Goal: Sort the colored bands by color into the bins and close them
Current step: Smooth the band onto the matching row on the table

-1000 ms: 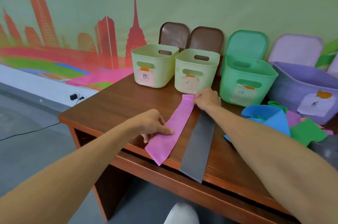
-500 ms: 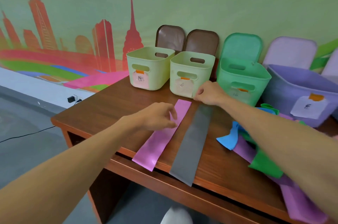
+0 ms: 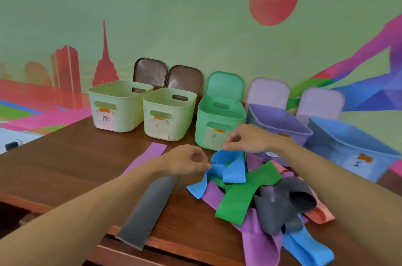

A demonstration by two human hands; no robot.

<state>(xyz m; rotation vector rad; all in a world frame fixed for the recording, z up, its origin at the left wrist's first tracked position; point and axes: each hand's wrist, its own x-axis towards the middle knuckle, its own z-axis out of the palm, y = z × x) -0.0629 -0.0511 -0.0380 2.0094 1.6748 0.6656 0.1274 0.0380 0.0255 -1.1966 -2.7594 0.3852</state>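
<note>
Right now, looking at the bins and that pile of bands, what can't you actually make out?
All in the head view:
- Bin labels: too small and blurred to read.
- Insides of the bins, like the green bin: hidden by their front walls.
- Pink band: near end covered by the left hand.
- Blue bin: blurred.

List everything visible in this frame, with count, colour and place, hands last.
bins: five, open; two pale yellow-green, one green, one purple, one blue; rowed along the wall
lids: five, two brown, one green, two lilac; upright behind the bins
flat bands: two, pink and grey; side by side at the table's front edge
band pile: blue, green, purple, grey, salmon; tangled, right of the flat bands
table: one, brown wood
left hand: pinching a blue band
right hand: pinching above the pile
</note>
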